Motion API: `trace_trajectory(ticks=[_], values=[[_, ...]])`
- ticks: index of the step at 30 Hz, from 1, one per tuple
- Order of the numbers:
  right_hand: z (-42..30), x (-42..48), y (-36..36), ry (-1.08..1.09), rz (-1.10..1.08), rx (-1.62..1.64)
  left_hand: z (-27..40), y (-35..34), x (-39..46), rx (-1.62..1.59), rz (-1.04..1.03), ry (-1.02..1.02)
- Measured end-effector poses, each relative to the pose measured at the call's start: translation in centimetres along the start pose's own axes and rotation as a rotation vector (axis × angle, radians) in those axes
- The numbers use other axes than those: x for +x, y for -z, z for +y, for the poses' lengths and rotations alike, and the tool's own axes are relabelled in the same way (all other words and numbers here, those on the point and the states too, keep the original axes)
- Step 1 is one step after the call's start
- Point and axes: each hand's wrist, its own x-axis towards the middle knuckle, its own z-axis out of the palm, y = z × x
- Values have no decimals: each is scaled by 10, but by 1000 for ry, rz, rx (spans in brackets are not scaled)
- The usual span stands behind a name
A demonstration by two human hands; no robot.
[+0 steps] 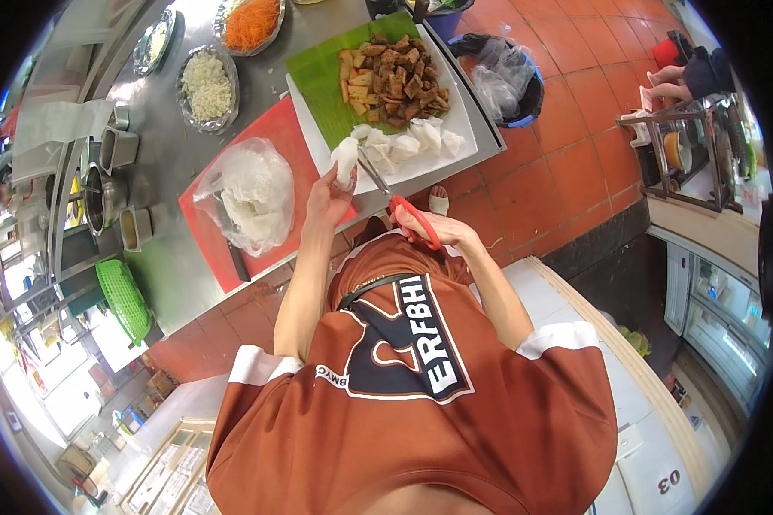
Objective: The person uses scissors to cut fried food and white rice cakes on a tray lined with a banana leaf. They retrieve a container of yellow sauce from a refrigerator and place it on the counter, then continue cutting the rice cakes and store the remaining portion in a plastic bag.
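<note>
My left hand (pixel 330 198) pinches a white, soft-looking food piece (pixel 346 156) over the near left edge of a white square plate (pixel 467 141). Red-handled scissors (pixel 419 222) are gripped in my right hand (pixel 439 230), their blades pointing at that piece. Several similar white pieces (pixel 404 147) lie in a row along the plate's near side. Behind them, a green banana leaf (pixel 309 84) bears browned meat chunks (pixel 402 77) and yellowish fried pieces (pixel 359 87). Left of my left hand, a clear plastic bag (pixel 257 193) of white food rests on a red cutting board (pixel 206 238).
A dark-handled knife (pixel 238 261) lies on the board's near edge. Foil trays hold chopped white food (pixel 207 90) and shredded carrot (pixel 251 24). A green basket (pixel 122 302) is at left. Beyond the table stands a lined bin (pixel 528 96); a person's legs (pixel 667 91) show far right.
</note>
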Motion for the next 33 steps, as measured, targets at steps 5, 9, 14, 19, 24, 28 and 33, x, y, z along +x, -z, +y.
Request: trace_trajectory(ticks=[5, 9, 14, 19, 24, 28, 33], values=[[-20, -1, 7, 36, -60, -112, -10, -8, -8, 235, 63, -78], [-19, 0, 16, 45, -79, -161, -7, -17, -11, 628, 54, -226], [-46, -10, 12, 18, -39, -29, -7, -38, -18, 858, 19, -319], [-29, 4, 4, -169, 111, 2, 4, -30, -9, 900, 15, -318], [-4, 20, 0, -182, 140, 170, 7, -15, -8, 991, -43, -268], [-14, 31, -1, -211, 173, 201, 7, -17, -12, 948, -40, -227], [-19, 23, -4, -163, 190, 128, 24, -16, -24, 709, 36, -316]])
